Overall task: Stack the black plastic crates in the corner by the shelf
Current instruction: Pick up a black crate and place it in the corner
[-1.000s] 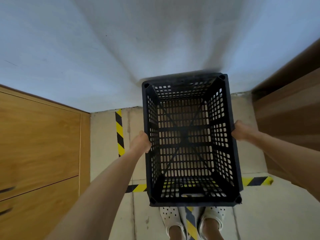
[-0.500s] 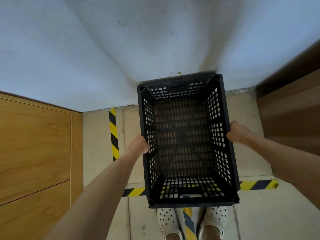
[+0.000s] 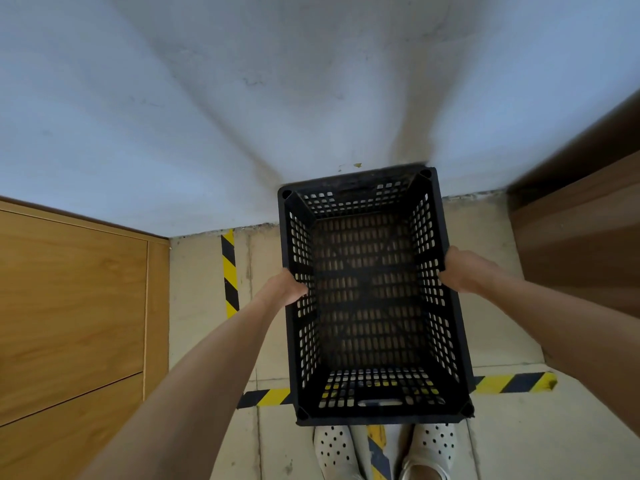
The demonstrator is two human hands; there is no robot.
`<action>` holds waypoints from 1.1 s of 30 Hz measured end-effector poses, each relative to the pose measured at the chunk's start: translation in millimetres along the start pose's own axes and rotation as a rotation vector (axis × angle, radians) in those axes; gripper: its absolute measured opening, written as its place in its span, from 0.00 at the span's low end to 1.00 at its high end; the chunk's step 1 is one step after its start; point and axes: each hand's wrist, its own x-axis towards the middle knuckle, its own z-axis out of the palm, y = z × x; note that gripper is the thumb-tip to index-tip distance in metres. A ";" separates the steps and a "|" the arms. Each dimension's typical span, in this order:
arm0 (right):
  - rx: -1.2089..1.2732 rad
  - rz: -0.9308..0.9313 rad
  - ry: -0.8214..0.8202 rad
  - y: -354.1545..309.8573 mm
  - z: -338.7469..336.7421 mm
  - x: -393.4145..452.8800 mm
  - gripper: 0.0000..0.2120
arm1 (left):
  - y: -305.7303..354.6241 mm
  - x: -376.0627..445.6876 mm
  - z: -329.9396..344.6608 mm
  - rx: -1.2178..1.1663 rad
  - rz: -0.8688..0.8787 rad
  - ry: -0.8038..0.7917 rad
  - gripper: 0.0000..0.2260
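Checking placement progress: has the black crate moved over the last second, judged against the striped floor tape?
Yes. The black crate has gone down and slightly toward the wall; its near rim now covers more of the striped floor tape. Both hands grip its sides.

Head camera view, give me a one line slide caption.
Both hands, left and right, hold an empty black crate by its sides above the taped floor.

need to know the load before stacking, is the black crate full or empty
Empty. Looking down into the black crate, held by the left hand and right hand, only its bare perforated bottom and walls show.
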 end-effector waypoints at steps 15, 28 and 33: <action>-0.158 -0.425 0.218 -26.6 -161.8 -169.5 0.26 | 101.7 -192.4 -130.3 0.551 0.576 0.322 0.25; -0.343 -0.365 0.596 3.6 -300.8 -383.3 0.28 | 162.5 -393.2 -222.2 0.863 0.930 0.572 0.27; -0.402 -0.287 0.629 12.5 -285.7 -462.6 0.28 | 159.9 -462.2 -227.5 1.016 1.101 0.642 0.26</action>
